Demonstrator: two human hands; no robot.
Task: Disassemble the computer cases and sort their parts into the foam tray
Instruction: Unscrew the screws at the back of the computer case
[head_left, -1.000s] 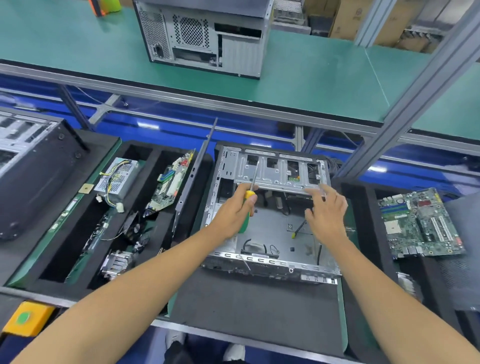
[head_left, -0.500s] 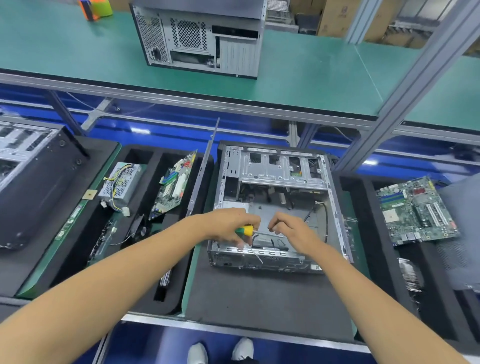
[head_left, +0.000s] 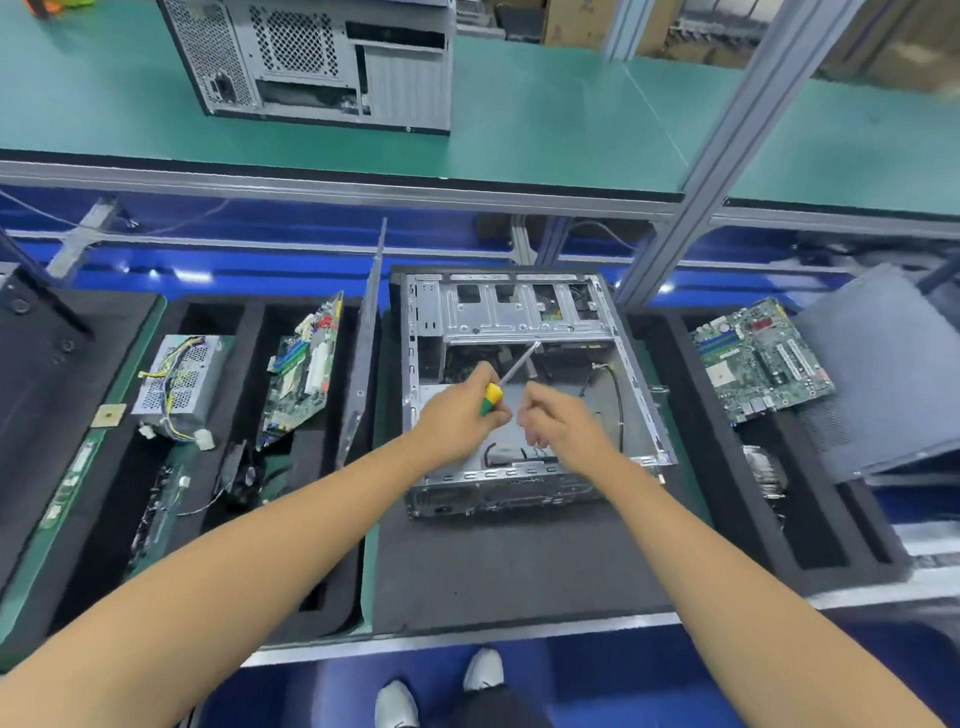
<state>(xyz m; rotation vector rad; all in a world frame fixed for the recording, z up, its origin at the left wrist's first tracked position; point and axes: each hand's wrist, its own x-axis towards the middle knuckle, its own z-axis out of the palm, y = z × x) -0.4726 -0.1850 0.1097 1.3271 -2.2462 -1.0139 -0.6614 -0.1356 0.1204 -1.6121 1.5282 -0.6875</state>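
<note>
Gripping a screwdriver (head_left: 500, 385) by its yellow-and-green handle in the left hand (head_left: 457, 418), fingers curled round it, shaft angled up and away toward the drive cage (head_left: 511, 312). Just right of those fingers, right hand (head_left: 563, 423) hovering with fingers loosely curled; cannot tell whether anything is pinched between them. Directly beneath both hands, open computer case (head_left: 524, 384) lying flat on dark foam, loose cables by the near wall under the knuckles. Left of the left-hand fingers, foam tray (head_left: 249, 322) with a side panel (head_left: 363, 358) standing on edge, then a motherboard (head_left: 304, 371) tilted in its slot, then a power supply (head_left: 179, 379) farther out. Right of the right-hand fingers, well apart, second motherboard (head_left: 761, 358) lying flat. Beyond the fingertips, closed case (head_left: 317, 62) standing on the green bench.
</note>
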